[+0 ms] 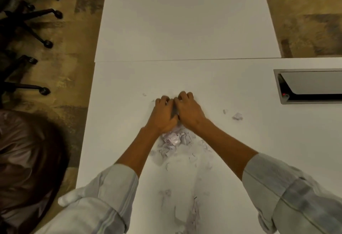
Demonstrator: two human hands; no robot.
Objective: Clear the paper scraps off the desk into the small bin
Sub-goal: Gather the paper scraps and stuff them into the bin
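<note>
A: How many hands are on the worktop?

B: Two. The left hand and the right hand lie side by side, touching along their inner edges, palms down, fingers curled over. Whether either one grips any paper underneath, I cannot tell.

A: Where are the paper scraps?

B: Take the joined hands as the mark. The main heap of paper scraps sits just on the near side of them, touching the wrists, between the two forearms. Thinner bits trail from it toward the near edge of the worktop; they are too blurred to count.

A: Any strays?

B: Right of the hands, well apart, I count two: a crumpled scrap and a smaller scrap just beside it. Left of the hands, one small scrap lies near.

A: What else?

B: Far right of the hands, one cable hatch is set in the worktop, its lid tilted open. Far left, on the floor, one bag-lined bin stands beside the worktop, with chair bases beyond it.
</note>
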